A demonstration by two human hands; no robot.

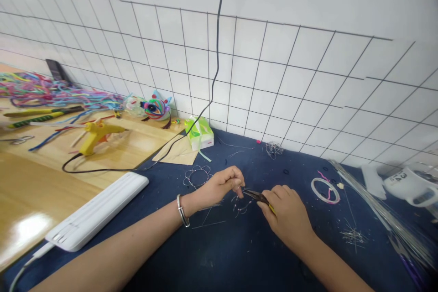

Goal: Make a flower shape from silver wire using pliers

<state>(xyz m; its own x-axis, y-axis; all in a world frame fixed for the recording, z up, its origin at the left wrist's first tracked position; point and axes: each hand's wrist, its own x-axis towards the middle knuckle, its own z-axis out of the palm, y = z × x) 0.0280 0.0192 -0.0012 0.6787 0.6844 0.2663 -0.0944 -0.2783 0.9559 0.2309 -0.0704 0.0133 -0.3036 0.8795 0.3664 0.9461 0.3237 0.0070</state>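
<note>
On your blue-covered worktop (273,260), a white power strip (99,212) lies at eight o'clock in your view. Your right hand (287,212) is wrapped around needle-nose pliers (257,195) aimed at ten o'clock. A wire flower (186,176) lies at nine o'clock from your left hand (226,184), which pinches a beaded wire (240,210) hanging toward six o'clock.

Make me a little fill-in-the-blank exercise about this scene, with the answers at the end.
1. The right hand grips a pair of ____.
2. A silver bangle circles the person's ____ wrist.
3. The glue gun lying on the wooden tabletop is mostly ____ in colour.
4. The surface beneath the hands is dark ____.

Missing words: pliers; left; yellow; blue.
</note>
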